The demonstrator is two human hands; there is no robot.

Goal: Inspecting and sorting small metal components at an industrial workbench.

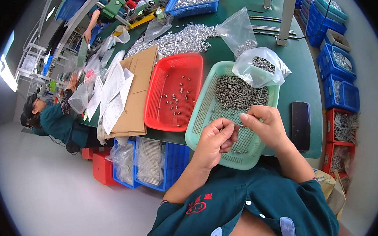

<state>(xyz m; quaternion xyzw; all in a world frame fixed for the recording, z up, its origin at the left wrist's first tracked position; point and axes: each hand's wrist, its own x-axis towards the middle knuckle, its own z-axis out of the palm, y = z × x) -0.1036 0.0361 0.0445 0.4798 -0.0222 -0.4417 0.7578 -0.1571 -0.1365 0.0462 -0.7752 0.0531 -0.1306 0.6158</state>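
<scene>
My left hand (218, 138) and my right hand (263, 123) almost meet above the near part of a light green plastic basket (192, 125). Fingers and thumb are pinched together on both; whatever they hold is too small and hidden to make out. Small dark metal cylinders (239, 92) are heaped in the far half of the basket, with a few small bits near its front. A clear plastic bag (255, 73) with more of these cylinders rests over the far right rim. Left of it, a red plastic basket (151, 107) holds several scattered cylinders.
Flattened cardboard (142, 90) and paper sheets (114, 90) lie left of the red basket. Beyond are a pile of shiny metal parts (175, 40) and a blue basket (195, 4). A black phone (300, 126) lies at right, near metal posts (287, 14). Co-workers (53, 122) stand at left.
</scene>
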